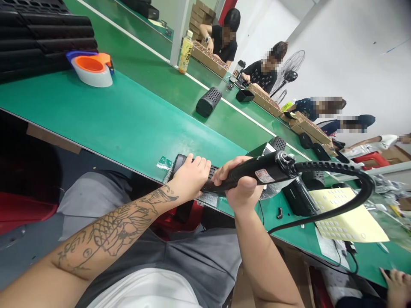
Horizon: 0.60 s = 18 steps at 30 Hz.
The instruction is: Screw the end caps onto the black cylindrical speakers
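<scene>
My left hand [192,177] is closed around a black cylindrical housing with a perforated side [180,161], lying near the front edge of the green table. Wrapped in my right hand [242,186] is a black electric screwdriver [257,171], tilted, with a thick cord running from its rear end. Its front end points toward the housing beside my left hand; the tip is hidden by my fingers. Clear plastic film [210,199] lies under the housing, with a green-looking film piece [164,162] at its left end.
Black trays [48,42] are stacked at the left, near a tape dispenser [91,68]. Another perforated black cylinder [208,102] lies on the belt. A yellow sticker sheet [348,214] and black box [300,196] are right, near the looping cord [369,188]. Several people sit across.
</scene>
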Each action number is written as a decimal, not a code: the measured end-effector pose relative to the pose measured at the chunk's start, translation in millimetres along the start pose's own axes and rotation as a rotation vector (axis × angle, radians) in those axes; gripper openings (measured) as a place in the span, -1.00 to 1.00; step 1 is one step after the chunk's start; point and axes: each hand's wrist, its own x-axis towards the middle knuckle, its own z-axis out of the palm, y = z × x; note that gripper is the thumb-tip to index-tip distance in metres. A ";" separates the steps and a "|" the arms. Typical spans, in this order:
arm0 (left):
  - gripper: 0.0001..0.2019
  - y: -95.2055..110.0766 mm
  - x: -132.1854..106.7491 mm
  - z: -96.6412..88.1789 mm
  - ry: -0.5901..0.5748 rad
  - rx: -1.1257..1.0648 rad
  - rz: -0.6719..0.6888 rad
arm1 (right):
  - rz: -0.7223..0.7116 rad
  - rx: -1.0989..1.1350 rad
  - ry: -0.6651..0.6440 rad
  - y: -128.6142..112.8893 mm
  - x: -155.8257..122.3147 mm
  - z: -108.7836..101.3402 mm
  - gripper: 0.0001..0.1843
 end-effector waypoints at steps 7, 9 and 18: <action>-0.18 0.9 0.6 1.3 -0.021 -0.009 -0.018 | 0.007 0.015 -0.062 9.1 -3.7 -4.0 -0.40; -0.19 0.6 0.3 3.2 -0.005 -0.012 -0.015 | 0.005 -0.004 -0.071 9.5 -4.9 -4.9 -0.42; 0.05 -0.6 -0.3 14.0 0.000 -0.020 -0.032 | -0.180 -0.406 0.415 -19.5 32.8 -82.0 -0.26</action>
